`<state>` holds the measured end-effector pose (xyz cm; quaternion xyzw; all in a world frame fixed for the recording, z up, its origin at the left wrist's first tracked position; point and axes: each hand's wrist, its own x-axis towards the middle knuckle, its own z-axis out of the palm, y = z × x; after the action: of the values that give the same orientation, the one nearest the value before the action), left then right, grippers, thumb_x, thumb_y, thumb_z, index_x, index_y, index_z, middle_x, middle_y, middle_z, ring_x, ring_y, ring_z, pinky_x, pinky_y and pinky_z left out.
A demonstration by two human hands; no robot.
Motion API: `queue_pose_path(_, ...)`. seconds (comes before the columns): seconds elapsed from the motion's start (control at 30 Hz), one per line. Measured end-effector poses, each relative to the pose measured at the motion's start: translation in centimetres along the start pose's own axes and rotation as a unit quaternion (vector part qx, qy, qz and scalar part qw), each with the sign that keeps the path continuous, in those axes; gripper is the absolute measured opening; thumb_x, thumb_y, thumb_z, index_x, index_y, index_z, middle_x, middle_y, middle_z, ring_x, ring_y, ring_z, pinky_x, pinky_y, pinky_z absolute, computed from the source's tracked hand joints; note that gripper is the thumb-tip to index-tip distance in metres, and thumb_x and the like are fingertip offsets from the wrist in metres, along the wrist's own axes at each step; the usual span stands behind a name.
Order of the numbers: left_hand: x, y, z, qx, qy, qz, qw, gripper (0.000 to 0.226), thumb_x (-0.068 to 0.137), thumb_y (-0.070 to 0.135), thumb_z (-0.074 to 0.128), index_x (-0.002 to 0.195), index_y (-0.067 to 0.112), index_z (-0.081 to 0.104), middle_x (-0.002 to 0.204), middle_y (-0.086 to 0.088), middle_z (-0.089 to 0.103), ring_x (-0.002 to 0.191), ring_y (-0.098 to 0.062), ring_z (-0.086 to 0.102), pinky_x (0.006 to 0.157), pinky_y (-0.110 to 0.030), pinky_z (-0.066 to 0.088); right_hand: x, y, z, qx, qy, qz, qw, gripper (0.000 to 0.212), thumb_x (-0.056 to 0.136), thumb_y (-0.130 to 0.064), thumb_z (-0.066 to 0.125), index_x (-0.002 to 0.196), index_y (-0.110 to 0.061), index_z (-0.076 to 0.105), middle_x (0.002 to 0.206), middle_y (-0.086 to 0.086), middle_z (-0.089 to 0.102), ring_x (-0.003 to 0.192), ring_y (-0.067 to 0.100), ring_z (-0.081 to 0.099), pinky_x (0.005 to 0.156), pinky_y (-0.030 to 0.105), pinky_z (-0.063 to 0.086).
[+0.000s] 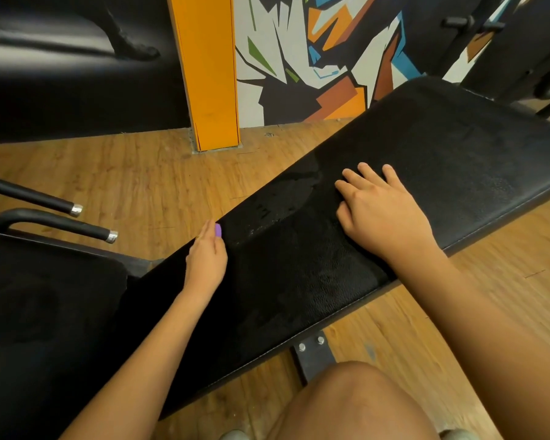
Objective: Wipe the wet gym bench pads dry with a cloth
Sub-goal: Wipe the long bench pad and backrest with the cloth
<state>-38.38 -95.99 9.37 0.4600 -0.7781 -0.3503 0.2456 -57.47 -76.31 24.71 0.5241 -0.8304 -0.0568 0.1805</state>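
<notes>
Pad: the long black leather-grained bench pad (458,160) runs slantwise from lower left to upper right above a wooden plank floor (140,173). It looks firm, fixed and smooth, so water should sit on top and slide rather than soak in.
Wet patch: a glistening film with small beads (286,192) lies along the pad's far edge, between the two hands.
Cloth: what seems to be a matte black cloth (292,281) is spread across the pad's middle, from far edge to near edge. Black on black, its borders are hard to trace. It is judged soft, light and limp, and likely to bunch or skid unless pressed flat.
Where to hold: I would press a flat palm on the cloth's middle and anchor a corner at the far edge.
Right hand: the right hand (385,214) lies palm down at the cloth's upper border, fingers straight and slightly spread, gripping nothing. Its wrist crosses the pad's near edge.
Left hand: the left hand (205,258) stands on its side at the far edge. The fingers are straight beyond the edge and a purple-nailed thumb (218,230) rests on top. Whether it pinches the cloth's hem or only steadies the edge, I cannot tell.
Arms: both forearms reach forward, the left low across the pad.
Nearby: a second black seat pad (45,296) sits by the long pad's left end.
</notes>
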Motion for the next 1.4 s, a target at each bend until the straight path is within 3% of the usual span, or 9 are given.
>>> queue_pose_path(0.4,-12.8,-1.4,0.0,-0.033,-0.005,0.04,0.999,0.051,0.107,0.021,0.042,0.156,0.022,0.031,0.161,0.009,0.033,0.149,-0.005,0.026,0.116,-0.023,0.028,0.0,0.1,0.3,-0.004,0.004,-0.003,1.0,0.047,0.1,-0.032,0.04,0.137,-0.009,0.058,0.146,0.012,0.054,0.143,0.033,0.039,0.117,0.056,0.025)
queue_pose_path(0.53,-9.8,-0.8,0.3,-0.052,-0.008,0.035,0.998,0.049,0.108,0.017,0.04,0.156,0.019,0.033,0.16,0.006,0.035,0.148,-0.003,0.025,0.115,-0.019,0.023,0.1,0.1,0.4,-0.007,0.001,-0.008,1.0,0.048,0.099,-0.033,0.038,0.136,-0.009,0.059,0.145,0.012,0.054,0.142,0.033,0.04,0.117,0.056,0.026)
queue_pose_path(0.77,1.4,1.4,1.2,-0.04,0.012,-0.006,0.999,0.048,0.11,0.022,0.033,0.157,0.011,0.031,0.163,-0.003,0.032,0.151,-0.015,0.026,0.118,-0.029,0.02,0.0,0.1,0.4,-0.011,0.004,-0.005,1.0,0.044,0.1,-0.031,0.04,0.131,-0.008,0.061,0.143,0.012,0.055,0.141,0.034,0.04,0.116,0.056,0.027)
queue_pose_path(0.9,2.9,1.7,0.9,-0.04,-0.005,-0.017,0.999,0.05,0.11,0.022,0.032,0.158,0.01,0.028,0.165,-0.005,0.028,0.152,-0.016,0.023,0.123,-0.035,0.02,-0.1,0.0,0.2,-0.005,0.008,-0.003,1.0,0.045,0.1,-0.031,0.04,0.134,-0.008,0.06,0.144,0.012,0.055,0.142,0.034,0.04,0.117,0.056,0.026)
queue_pose_path(1.07,-2.5,1.1,0.2,-0.015,-0.029,0.015,0.999,0.051,0.11,0.026,0.033,0.159,0.019,0.024,0.167,0.003,0.022,0.151,-0.015,0.026,0.12,-0.037,0.023,-0.1,0.1,0.2,-0.003,0.005,-0.003,1.0,0.045,0.1,-0.032,0.039,0.134,-0.01,0.059,0.144,0.012,0.055,0.142,0.033,0.04,0.117,0.056,0.026)
queue_pose_path(1.2,-10.6,-0.5,0.5,-0.046,-0.012,0.051,0.998,0.051,0.107,0.026,0.039,0.157,0.022,0.026,0.163,0.008,0.027,0.149,-0.007,0.026,0.118,-0.026,0.028,-0.1,0.1,0.4,-0.002,0.009,-0.005,1.0,0.046,0.1,-0.031,0.039,0.135,-0.01,0.059,0.145,0.012,0.054,0.142,0.033,0.04,0.117,0.055,0.026)
queue_pose_path(1.3,-14.4,-1.4,0.7,-0.048,-0.006,0.045,0.998,0.053,0.104,0.036,0.035,0.155,0.026,0.025,0.162,0.012,0.026,0.149,-0.004,0.024,0.119,-0.028,0.03,0.0,0.2,0.5,-0.003,0.007,-0.007,1.0,0.045,0.1,-0.031,0.04,0.135,-0.009,0.059,0.146,0.012,0.054,0.142,0.033,0.039,0.117,0.055,0.025)
queue_pose_path(1.4,-13.6,-1.4,0.8,-0.052,-0.007,0.05,0.997,0.049,0.106,0.027,0.039,0.153,0.027,0.025,0.161,0.012,0.029,0.149,-0.002,0.023,0.12,-0.028,0.03,0.1,0.2,0.5,-0.001,0.012,-0.006,1.0,0.045,0.099,-0.03,0.04,0.134,-0.008,0.06,0.145,0.013,0.055,0.142,0.034,0.04,0.116,0.056,0.026)
